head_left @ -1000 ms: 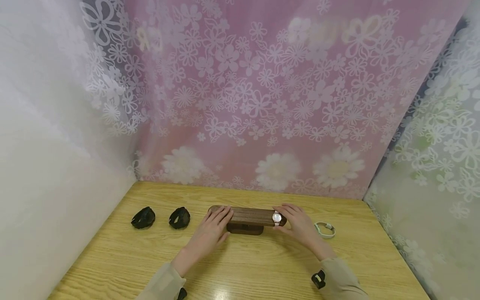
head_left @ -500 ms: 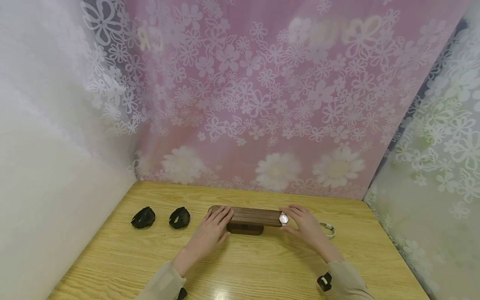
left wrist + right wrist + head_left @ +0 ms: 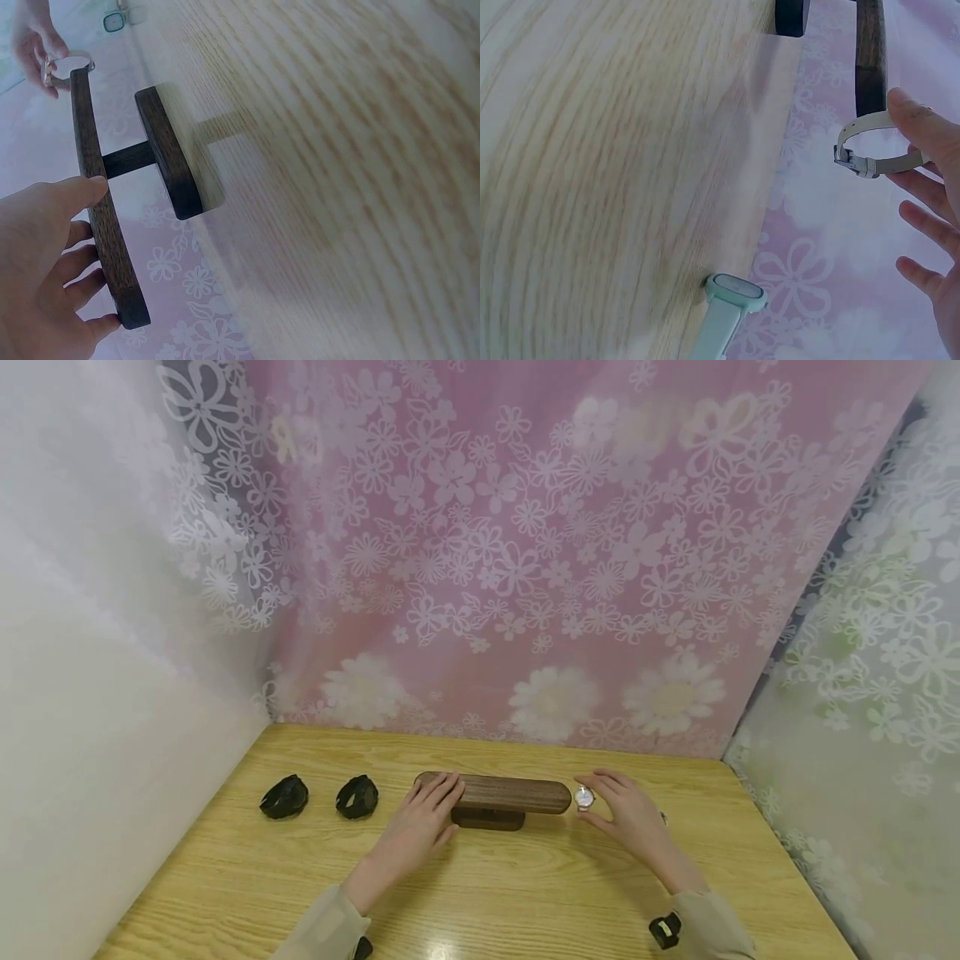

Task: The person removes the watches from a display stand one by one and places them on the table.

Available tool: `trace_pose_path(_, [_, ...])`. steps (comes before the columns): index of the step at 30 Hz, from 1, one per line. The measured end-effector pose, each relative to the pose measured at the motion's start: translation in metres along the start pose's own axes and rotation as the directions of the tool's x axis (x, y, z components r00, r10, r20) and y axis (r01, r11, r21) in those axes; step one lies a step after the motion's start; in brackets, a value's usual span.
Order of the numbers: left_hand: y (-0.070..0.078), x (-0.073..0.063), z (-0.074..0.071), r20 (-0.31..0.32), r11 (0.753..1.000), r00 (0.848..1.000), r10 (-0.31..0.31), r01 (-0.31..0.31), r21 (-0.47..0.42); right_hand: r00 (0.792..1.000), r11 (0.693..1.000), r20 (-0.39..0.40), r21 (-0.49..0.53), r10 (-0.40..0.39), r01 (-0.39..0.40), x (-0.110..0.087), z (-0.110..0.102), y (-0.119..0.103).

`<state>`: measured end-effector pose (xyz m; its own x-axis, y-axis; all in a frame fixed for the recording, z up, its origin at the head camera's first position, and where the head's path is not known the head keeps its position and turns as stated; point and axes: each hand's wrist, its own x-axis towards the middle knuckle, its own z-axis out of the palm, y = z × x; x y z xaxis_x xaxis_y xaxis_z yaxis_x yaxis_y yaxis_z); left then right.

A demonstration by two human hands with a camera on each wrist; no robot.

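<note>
A dark wooden T-shaped watch stand (image 3: pixel 517 794) stands upright on the table. My left hand (image 3: pixel 417 823) holds its left end, with the thumb on the near edge of the bar (image 3: pixel 112 247) and the fingers on the far side. Just past the bar's right end, my right hand (image 3: pixel 628 817) pinches a wristwatch (image 3: pixel 584 797) with a round pale face between thumb and fingers. In the right wrist view the watch's buckled strap (image 3: pixel 898 163) makes a loop close to the bar's tip, and the lower fingers are spread.
Two black looped bands (image 3: pixel 297 788) (image 3: pixel 370 787) lie at the left of the wooden table (image 3: pixel 480 893). A mint-green watch (image 3: pixel 736 289) lies at the right, mostly hidden behind my right hand in the head view. Flowered curtains (image 3: pixel 480 568) hang behind the table and at its right.
My right hand has slid the wristwatch rightward along the bar and off its right end, leaving a small gap. The left hand stays on the stand.
</note>
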<state>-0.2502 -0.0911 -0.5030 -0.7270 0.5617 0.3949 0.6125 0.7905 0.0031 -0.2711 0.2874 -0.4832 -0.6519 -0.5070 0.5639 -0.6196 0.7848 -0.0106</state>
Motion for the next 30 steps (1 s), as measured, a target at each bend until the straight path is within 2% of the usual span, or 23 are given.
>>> trace_pose_path(9, [0.0, 0.0, 0.0, 0.008, 1.0, 1.0, -0.006, 0.006, 0.002, 0.999, 0.999, -0.04, -0.033, -0.005, 0.003, -0.008, -0.009, 0.006])
trace_pose_path(17, [0.0, 0.0, -0.002, 0.007, 1.0, 1.0, -0.003, 0.003, 0.002, 0.998, 0.999, -0.067, -0.052, 0.011, -0.014, -0.02, -0.022, 0.023])
trace_pose_path(26, [0.0, 0.001, -0.002, 0.008, 1.0, 1.0, 0.004, -0.004, 0.009, 0.995, 0.993, -0.068, -0.088, 0.077, -0.083, -0.042, -0.046, 0.049])
trace_pose_path(30, [0.0, 0.0, -0.001, 0.001, 1.0, 1.0, 0.005, -0.005, 0.004, 0.988, 0.985, -0.052, -0.092, 0.142, -0.146, -0.055, -0.052, 0.062])
